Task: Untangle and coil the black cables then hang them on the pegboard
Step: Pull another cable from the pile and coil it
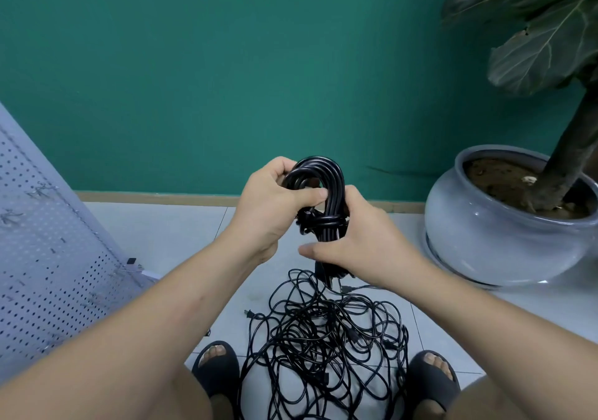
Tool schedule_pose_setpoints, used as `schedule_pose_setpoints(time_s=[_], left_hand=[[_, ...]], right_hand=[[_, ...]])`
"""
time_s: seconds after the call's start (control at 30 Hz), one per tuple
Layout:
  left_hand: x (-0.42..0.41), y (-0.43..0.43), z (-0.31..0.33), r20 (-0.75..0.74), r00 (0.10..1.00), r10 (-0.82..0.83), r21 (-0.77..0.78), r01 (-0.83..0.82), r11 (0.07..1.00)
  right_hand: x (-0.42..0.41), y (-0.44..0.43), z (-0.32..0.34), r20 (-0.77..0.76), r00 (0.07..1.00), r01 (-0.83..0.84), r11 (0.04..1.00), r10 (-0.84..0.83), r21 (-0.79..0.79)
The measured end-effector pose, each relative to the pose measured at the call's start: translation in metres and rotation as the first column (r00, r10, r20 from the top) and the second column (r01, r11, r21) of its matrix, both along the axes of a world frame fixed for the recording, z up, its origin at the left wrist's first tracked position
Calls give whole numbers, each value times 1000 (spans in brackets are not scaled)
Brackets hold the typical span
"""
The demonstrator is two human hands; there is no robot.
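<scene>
A white pegboard (48, 258) is seen at the left edge of the floor (181, 235). It is leaned back, and small metal hooks (42, 190) are stuck in its holes. No cable is hung on it yet.

Next to the right, the left hand (268, 206) is held up in the middle, above the floor. Its fingers are curled round the top loop of a coiled cable (323, 173), and its thumb is pressed across the loop. The coiled cable is thick and black. It is held upright in the air, and a few turns of cable are wound round its middle. The lower part is gripped by the right hand (362, 241), with the fingers wrapped behind it and the thumb pointed left. So the coil is held tight by both hands.

Below the hands, a big pile of tangled cables (323, 338) is spread on the floor near its front edge. It is set between two dark sandals (216, 371), one on each side.

At the right edge of the floor, a round grey pot (485, 232) is stood by the green wall (226, 63). A plant (550, 31) with big dark leaves is grown in it.
</scene>
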State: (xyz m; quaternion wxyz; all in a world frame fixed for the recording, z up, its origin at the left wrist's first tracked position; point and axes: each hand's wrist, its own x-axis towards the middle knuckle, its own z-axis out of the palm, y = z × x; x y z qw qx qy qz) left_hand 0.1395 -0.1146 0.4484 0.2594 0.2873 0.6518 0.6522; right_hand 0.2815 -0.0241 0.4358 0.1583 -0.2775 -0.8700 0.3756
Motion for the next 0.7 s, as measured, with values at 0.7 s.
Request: schedule_pose_setpoints(time_s=[0.7], left_hand=[[0, -22, 2, -189, 938, -289, 120, 315, 942]], right_hand=[[24, 40, 17, -358, 918, -385, 605, 172, -697]])
